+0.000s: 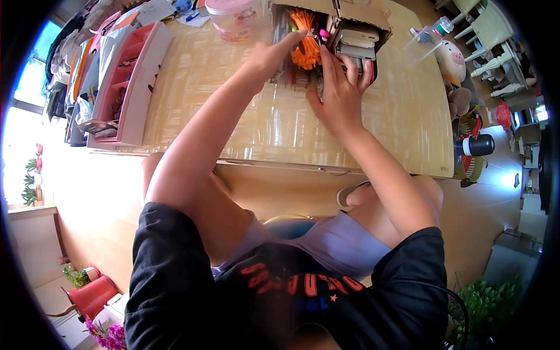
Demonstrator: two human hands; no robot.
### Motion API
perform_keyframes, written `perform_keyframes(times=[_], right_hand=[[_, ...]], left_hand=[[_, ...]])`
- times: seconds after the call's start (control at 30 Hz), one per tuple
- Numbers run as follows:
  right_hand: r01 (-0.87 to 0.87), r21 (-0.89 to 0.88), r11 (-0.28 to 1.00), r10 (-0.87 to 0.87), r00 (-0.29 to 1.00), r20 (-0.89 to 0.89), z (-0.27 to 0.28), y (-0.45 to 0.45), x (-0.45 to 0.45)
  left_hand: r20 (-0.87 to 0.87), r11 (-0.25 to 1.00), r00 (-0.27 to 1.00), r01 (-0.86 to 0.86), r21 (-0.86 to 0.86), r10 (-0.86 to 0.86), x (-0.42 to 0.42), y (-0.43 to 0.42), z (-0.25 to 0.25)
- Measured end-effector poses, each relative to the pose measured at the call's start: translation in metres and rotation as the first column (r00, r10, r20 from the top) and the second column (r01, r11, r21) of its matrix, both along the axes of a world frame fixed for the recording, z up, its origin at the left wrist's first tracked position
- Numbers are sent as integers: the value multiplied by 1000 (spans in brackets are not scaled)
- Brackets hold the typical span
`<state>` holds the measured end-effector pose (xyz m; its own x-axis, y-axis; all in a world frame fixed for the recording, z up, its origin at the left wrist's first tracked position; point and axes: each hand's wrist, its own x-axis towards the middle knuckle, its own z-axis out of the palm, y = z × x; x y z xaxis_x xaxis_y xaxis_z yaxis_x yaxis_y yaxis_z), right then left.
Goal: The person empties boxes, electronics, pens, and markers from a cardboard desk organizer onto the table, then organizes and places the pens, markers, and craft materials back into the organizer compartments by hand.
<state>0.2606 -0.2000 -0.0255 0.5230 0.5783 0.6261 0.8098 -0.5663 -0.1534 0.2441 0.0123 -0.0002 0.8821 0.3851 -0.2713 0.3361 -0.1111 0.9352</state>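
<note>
An open cardboard box (382, 18) stands at the table's far edge, with an orange bundle of thin strips (305, 55) in its left part and pale flat items (357, 42) in its right part. My left hand (275, 56) is at the left side of the bundle, fingers reaching to its upper part; whether it grips anything is unclear. My right hand (341, 90) lies over the near right part of the box, fingers spread and pointing away from me, beside the bundle. A small pink item (324, 34) shows just beyond its fingertips.
On the table (233, 131), a pink organizer (133, 87) stands at the left and a pink-lidded tub (230, 20) at the back. A clear plastic cup (424, 45) is at the right edge, near a plush pig (450, 61). A black-capped bottle (478, 144) is beyond that edge.
</note>
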Motion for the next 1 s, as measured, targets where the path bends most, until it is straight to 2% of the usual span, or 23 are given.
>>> perform_keyframes(times=[0.07, 0.17, 0.27, 0.3, 0.4, 0.43, 0.53, 0.57, 0.67, 0.7, 0.8, 0.83, 0.9, 0.93, 0.97, 1.0], right_hand=[[-25, 25, 999, 25, 1000, -15, 0, 2, -4], [-99, 68, 993, 102, 994, -36, -1, 5, -13], [-162, 95, 982, 170, 982, -81, -4, 4, -14], [-173, 106, 979, 181, 981, -69, 1, 4, -17], [-226, 170, 959, 240, 969, -62, -1, 1, -16], [-235, 185, 954, 250, 966, -65, 0, -1, -16], [-262, 216, 940, 284, 956, -74, 5, -10, -16], [-277, 214, 937, 298, 952, -71, 7, -13, -15], [-306, 265, 914, 346, 930, -120, 11, -16, -19], [-310, 293, 905, 363, 920, -147, 12, -17, -22], [-266, 349, 899, 371, 885, -281, 15, -21, -31], [-196, 450, 871, 410, 795, -447, 15, -21, -33], [4, 590, 808, 502, 519, -691, 16, -19, -38], [30, 589, 808, 484, 537, -691, 15, -18, -39], [55, 588, 807, 465, 555, -690, 15, -17, -38], [80, 588, 805, 446, 573, -688, 15, -16, -37]], left_hand=[[-140, 996, 988, -55, 68, 65, -4, -10, 17], [8, 998, 998, -65, -21, 65, -9, -13, 10], [58, 998, 998, -14, -59, 18, -11, -10, 4], [11, 998, 1000, -14, -62, 15, -13, -11, 9], [105, 999, 994, 0, -53, 5, -21, -22, 14], [206, 987, 978, 15, -159, 19, -19, -24, 8], [194, 981, 976, -61, -186, 97, -26, -35, 10], [152, 992, 984, -75, -104, 91, -31, -39, 12], [230, 996, 969, -90, -27, 94, -32, -39, 0], [166, 999, 985, -50, -19, 53, -41, -39, 15], [71, 982, 995, -51, -183, 65, -56, -37, 22], [56, 989, 998, 2, -147, 6, -62, -34, 23], [134, 998, 991, 19, -58, -11, -68, -33, 11], [172, 1000, 985, 26, -14, -23, -71, -33, 6], [122, 996, 992, 22, 87, -32, -74, -32, 2], [56, 951, 998, -9, 309, -9, -75, -35, 0]])
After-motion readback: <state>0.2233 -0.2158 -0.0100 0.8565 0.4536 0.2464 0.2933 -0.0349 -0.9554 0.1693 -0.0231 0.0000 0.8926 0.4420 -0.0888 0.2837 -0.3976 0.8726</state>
